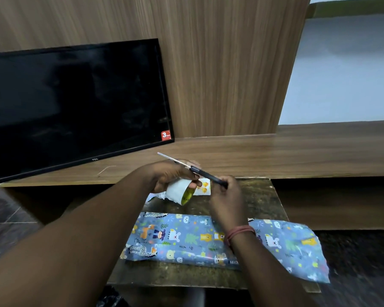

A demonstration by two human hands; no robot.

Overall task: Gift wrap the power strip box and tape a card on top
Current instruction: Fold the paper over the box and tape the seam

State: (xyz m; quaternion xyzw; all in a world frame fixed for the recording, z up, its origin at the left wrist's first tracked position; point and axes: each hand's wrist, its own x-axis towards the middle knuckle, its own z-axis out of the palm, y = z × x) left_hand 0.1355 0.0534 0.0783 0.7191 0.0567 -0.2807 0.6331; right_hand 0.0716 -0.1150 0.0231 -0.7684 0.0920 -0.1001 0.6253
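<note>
We see the wrapped box (186,240) lying lengthwise across the small dark table (262,196), covered in blue paper printed with cartoon animals; the box itself is fully hidden under the paper, so we cannot make out any of its own markings. At the right end the loose paper (297,251) fans out past the table edge, not folded in, and its far corner is blurred. Our right forearm crosses over the middle of the parcel and hides part of it. Behind the parcel, near the table's far edge, a small card (205,187) with yellow shapes lies mostly covered by our hands, so we cannot read its picture properly. Our left hand (171,176) is raised above the table with its fingers curled around a white roll (180,192) whose inside shows yellow; what the roll is we cannot tell for sure. Our right hand (227,191), with red threads at the wrist, has its fingers closed around the black handle of the scissors (193,168), whose blades look closed and point up and to the left over the left hand. Beyond the table runs a long wooden shelf (275,151), and a dark television (75,103) leans against the wooden wall, cut off at the left edge.
</note>
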